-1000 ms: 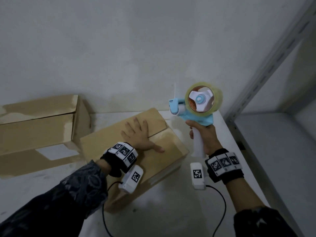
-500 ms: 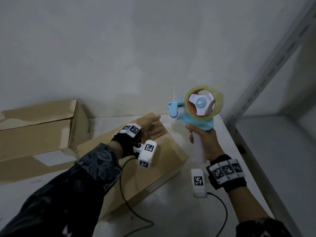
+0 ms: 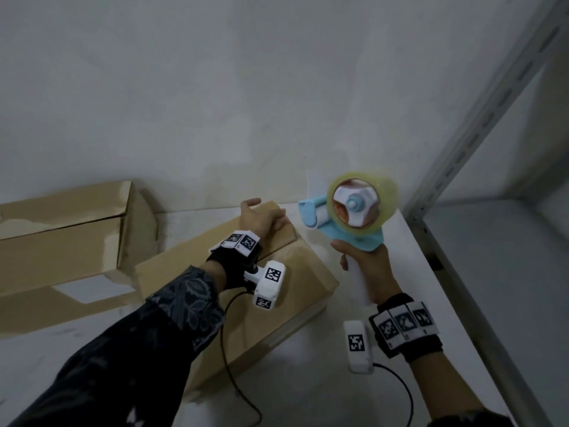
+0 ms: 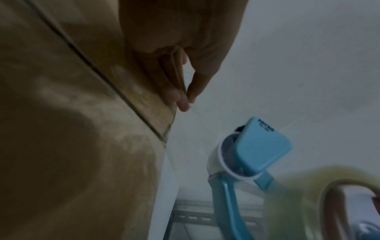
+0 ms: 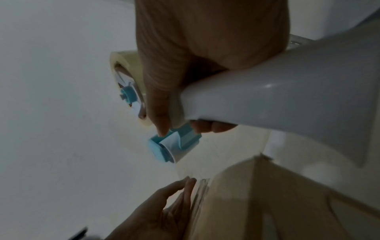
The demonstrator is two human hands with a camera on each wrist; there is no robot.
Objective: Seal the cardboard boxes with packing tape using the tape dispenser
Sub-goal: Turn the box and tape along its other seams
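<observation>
A closed cardboard box (image 3: 295,282) lies slantwise on the white table, its flap seam running along the top. My left hand (image 3: 258,215) reaches over the box's far end. In the left wrist view its straight fingers (image 4: 176,91) lie flat against the end face of the box (image 4: 61,113). My right hand (image 3: 366,266) grips the white handle (image 5: 287,97) of a blue tape dispenser (image 3: 354,208) carrying a clear tape roll. The dispenser hangs in the air just right of the box's far end, its roller head (image 4: 261,146) pointing at my left hand.
A larger cardboard box (image 3: 61,238) stands at the back left against the white wall. A grey metal shelf upright (image 3: 480,118) and shelf board border the table (image 3: 308,380) on the right. Cables trail from both wrist cameras.
My left hand has slid from flat on the box top to the far end and folded over the edge. The dispenser has stayed in the air at about the same spot.
</observation>
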